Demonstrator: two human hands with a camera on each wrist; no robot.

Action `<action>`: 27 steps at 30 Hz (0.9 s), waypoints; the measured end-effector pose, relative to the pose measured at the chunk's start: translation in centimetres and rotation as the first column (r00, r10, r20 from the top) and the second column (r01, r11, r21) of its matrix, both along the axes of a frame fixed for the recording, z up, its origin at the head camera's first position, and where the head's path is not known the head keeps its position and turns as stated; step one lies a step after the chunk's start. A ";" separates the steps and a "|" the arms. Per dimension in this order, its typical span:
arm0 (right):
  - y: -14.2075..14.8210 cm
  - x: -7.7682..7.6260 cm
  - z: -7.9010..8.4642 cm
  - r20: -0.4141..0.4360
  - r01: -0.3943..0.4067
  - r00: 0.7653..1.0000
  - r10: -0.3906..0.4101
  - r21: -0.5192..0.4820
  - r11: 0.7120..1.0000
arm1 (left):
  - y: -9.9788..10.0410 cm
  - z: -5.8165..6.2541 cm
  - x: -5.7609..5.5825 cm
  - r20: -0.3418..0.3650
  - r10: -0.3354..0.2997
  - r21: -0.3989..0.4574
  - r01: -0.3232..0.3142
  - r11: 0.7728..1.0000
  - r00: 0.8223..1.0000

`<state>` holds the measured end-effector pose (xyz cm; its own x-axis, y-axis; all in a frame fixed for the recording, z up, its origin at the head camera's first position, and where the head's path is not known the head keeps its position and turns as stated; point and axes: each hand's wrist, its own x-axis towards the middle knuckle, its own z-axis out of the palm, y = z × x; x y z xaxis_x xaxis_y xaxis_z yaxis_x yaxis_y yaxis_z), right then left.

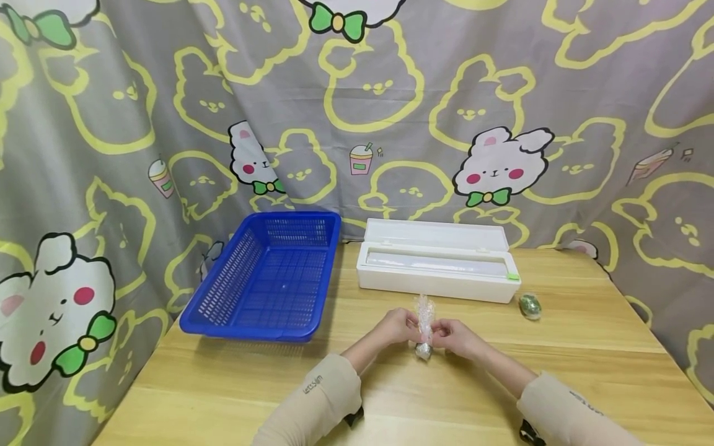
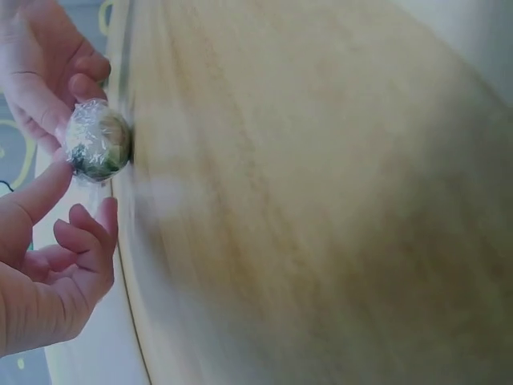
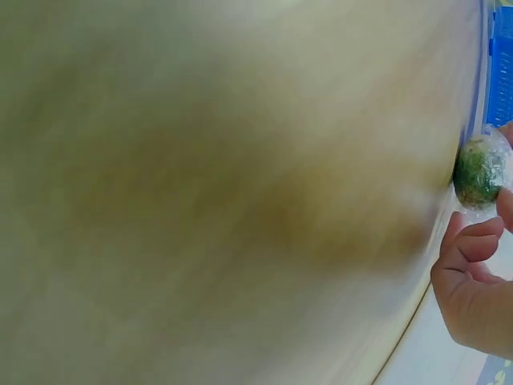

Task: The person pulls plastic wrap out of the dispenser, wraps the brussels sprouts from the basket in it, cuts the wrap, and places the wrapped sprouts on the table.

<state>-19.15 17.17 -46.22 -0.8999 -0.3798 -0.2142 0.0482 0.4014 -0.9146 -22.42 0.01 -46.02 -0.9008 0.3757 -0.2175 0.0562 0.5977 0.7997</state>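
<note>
A small round green and pale item (image 1: 424,352) in clear cling film sits on the table before me, its loose film (image 1: 425,313) stretching away beyond it in a bunched strip. My left hand (image 1: 398,325) pinches this film from the left side. From the opposite side my right hand (image 1: 456,337) pinches it too. In the left wrist view the wrapped item (image 2: 98,143) shows between both hands, the left hand (image 2: 60,269) lower down. The right wrist view catches its green side (image 3: 478,172) above the curled fingers of the right hand (image 3: 477,293).
Another film-wrapped green item (image 1: 530,306) lies to the right. Behind the hands stands a white cling film box (image 1: 437,285), lid raised, with a roll inside. A blue plastic basket (image 1: 320,310) is at the left on the wooden table (image 1: 586,347). A patterned curtain (image 1: 390,186) hangs behind.
</note>
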 end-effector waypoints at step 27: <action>-0.8 0.7 -0.7 -0.027 0.158 0.987 -0.160 -0.059 0.986 | -0.2 -0.4 0.0 -0.133 -0.129 0.115 0.144 0.983 0.983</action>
<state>-18.43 16.39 -46.93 -0.9559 -0.2416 -0.1670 0.0782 0.3386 -0.9377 -22.45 -0.21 -46.42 -0.8564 0.5138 -0.0509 0.2344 0.4747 0.8484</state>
